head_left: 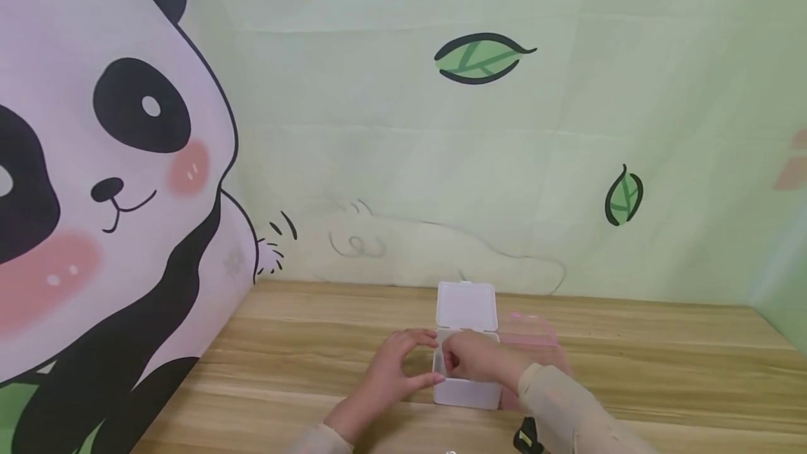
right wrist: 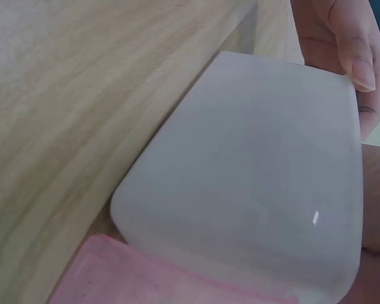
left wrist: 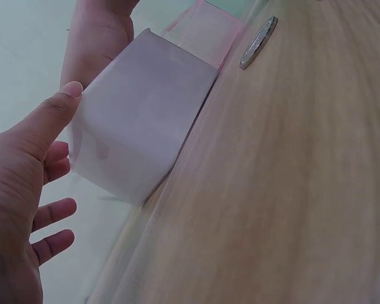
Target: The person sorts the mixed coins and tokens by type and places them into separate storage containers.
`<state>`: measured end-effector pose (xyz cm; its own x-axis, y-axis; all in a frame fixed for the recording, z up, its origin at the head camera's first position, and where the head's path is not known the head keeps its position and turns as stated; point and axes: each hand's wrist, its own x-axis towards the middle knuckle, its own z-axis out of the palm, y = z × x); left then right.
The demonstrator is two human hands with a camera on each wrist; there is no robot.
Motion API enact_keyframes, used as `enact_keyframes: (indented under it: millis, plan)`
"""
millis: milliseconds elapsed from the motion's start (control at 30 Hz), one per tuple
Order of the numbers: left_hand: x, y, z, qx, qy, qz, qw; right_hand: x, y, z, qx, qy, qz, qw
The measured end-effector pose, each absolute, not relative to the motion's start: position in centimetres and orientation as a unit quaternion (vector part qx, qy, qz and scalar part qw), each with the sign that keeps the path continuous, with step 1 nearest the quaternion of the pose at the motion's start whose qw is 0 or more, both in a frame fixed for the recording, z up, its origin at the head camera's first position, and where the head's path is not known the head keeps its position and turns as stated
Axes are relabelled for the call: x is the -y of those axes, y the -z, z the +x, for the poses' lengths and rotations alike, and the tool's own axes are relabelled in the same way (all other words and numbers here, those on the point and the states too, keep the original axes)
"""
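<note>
A white lidded box (head_left: 467, 394) stands on the wooden table, its lid (head_left: 466, 306) raised at the back. My left hand (head_left: 397, 368) grips the box's left side, with the thumb at the front corner and a finger farther back. In the left wrist view, the thumb (left wrist: 73, 89) touches the rim while two lower fingers stand free of the box. My right hand (head_left: 474, 356) reaches down into the box with bent fingers. The box wall hides its fingertips and whatever they may touch.
A translucent pink case (head_left: 536, 338) lies against the box's right side. A silver coin-like disc (left wrist: 259, 42) rests on the table in the left wrist view. Near the right sleeve lies a small black object (head_left: 526, 436). A panda-printed cloth (head_left: 353, 125) hangs behind the table.
</note>
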<state>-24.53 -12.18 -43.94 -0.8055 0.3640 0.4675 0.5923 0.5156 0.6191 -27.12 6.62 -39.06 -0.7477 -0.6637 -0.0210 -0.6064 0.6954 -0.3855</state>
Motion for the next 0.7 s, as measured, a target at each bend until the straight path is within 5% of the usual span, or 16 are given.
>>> enact_keyframes:
  millis: [700]
  plan:
    - [11.99,44.19,-24.54,0.858,0.406,-0.279,0.145,-7.24,38.58,-26.96,-0.926,0.166,-0.337,0.046]
